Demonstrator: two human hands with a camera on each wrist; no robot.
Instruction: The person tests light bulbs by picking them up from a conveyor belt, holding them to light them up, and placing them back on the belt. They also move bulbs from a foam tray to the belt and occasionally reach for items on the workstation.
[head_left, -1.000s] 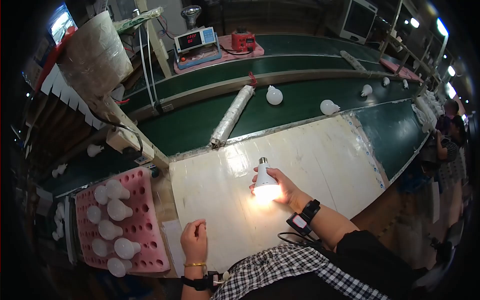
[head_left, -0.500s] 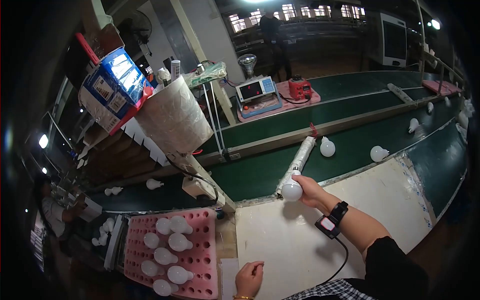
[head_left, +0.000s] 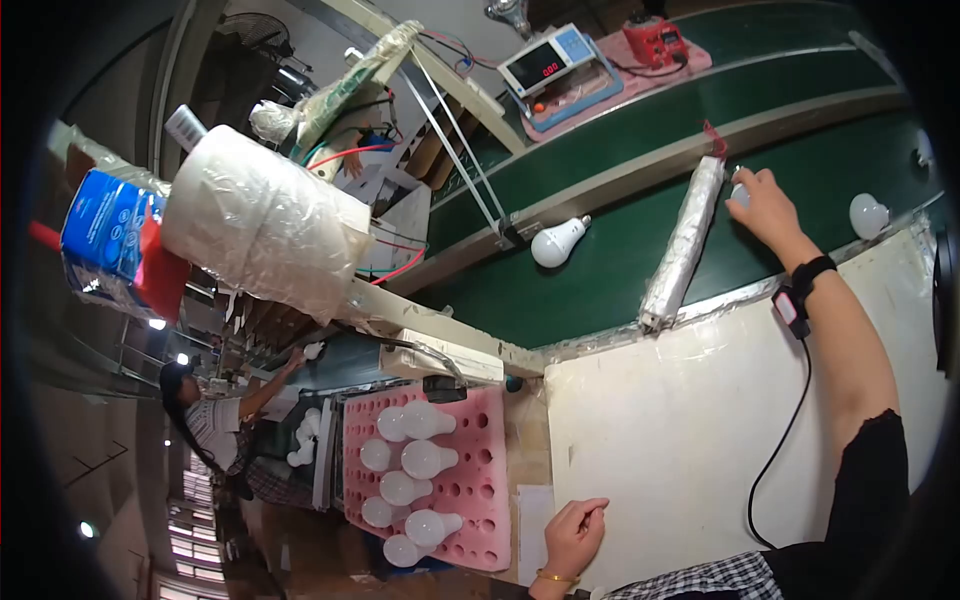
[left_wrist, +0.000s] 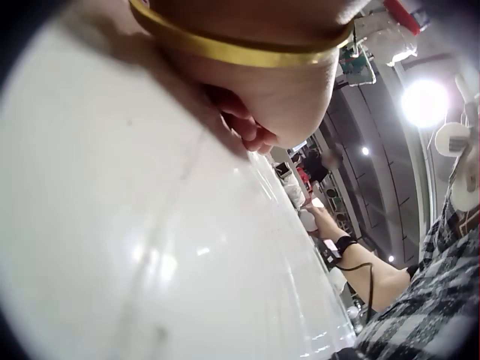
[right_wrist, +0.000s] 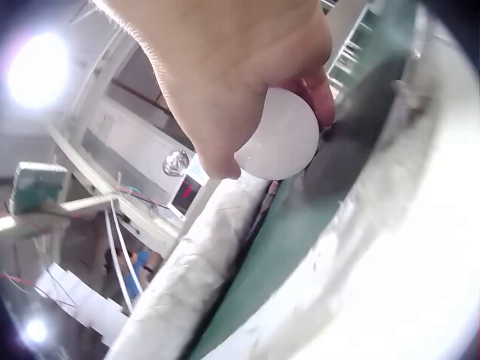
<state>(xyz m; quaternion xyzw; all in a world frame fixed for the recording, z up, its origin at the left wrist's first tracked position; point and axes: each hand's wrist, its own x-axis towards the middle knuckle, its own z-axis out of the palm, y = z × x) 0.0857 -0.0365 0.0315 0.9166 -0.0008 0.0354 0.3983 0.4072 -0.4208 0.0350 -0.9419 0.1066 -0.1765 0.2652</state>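
My right hand (head_left: pixel 765 212) reaches over the green conveyor belt (head_left: pixel 610 285), just right of a wrapped bar (head_left: pixel 682 245). It grips a white light bulb (right_wrist: pixel 283 139) by its round globe; most of that bulb is hidden behind the hand in the head view. Left of the bar, another light bulb (head_left: pixel 558 243) lies on its side on the belt. On the white board (head_left: pixel 680 450), near its left edge, my left hand (head_left: pixel 574 538) rests with loosely curled fingers and holds nothing.
Several bulbs lie on a pink foam tray (head_left: pixel 490 510) at the left. One more bulb (head_left: pixel 868 215) is on the belt's right part. A film-wrapped roll (head_left: pixel 265 215) juts in at upper left. Behind the belt stand a meter (head_left: pixel 548 72) and a red device (head_left: pixel 655 42).
The bulb my right hand held, lit a second ago, now lies on the belt left of the bar. That hand moved right and grips another bulb. The head view turned left.
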